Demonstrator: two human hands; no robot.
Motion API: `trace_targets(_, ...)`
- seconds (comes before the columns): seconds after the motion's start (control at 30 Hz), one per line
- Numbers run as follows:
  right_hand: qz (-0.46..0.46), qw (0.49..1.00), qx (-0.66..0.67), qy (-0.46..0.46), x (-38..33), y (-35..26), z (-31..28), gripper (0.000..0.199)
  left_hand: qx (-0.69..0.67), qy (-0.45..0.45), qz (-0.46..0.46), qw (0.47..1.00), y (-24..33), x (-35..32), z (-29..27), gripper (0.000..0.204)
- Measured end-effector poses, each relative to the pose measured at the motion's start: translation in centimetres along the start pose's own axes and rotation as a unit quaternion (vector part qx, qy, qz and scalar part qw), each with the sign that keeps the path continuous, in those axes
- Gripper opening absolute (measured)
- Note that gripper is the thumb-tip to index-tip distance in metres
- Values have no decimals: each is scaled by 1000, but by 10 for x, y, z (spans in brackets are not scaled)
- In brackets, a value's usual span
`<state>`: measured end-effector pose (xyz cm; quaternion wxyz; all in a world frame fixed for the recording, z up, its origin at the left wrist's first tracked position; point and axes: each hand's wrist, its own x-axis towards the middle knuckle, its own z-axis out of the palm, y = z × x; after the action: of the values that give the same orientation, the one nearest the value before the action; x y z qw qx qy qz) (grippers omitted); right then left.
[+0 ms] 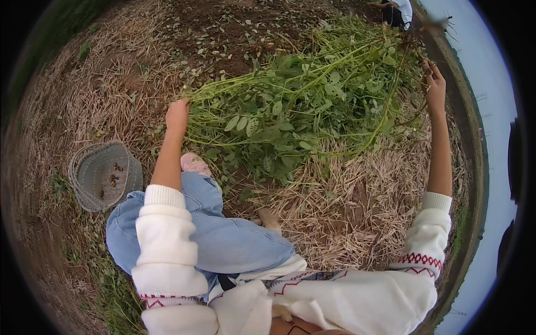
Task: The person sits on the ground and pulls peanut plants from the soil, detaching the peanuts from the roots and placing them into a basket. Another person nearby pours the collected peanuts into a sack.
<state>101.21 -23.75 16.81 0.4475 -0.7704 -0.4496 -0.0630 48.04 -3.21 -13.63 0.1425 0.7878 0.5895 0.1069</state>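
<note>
My left hand [177, 115] is closed in a fist around the stem tips of a leafy green peanut plant [335, 78]. Out to the right, my right hand [435, 86] has its fingers bent around the root end of the stems. Between both hands the long stems stretch across a heap of the same green foliage [273, 128], its leaves dotted with holes. Dark, thin roots show around the right fingers, too small and blurred to tell pods on them.
Beside my left knee stands a grey woven basket [78, 176] with a few small brown pods [113, 181] inside. Dry straw [335, 223] covers the ground, with dark bare soil [223, 33] farther off. Another person [403, 12] is at the far right.
</note>
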Motion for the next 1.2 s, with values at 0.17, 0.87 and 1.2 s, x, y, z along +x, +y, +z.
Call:
trace_targets(0.17,-135,966,-202,93,49,75,-111,35,-10,-22,-21,999,-39,-13,20,20)
trace_targets(0.87,-235,965,-7,-117,-27,-77,28,31,-271,-219,260,900,145,-36,-114,42)
trace_targets(1.2,-392,901,69,-171,-36,-188,102,21,-404,-99,178,892,86,-93,-186,95)
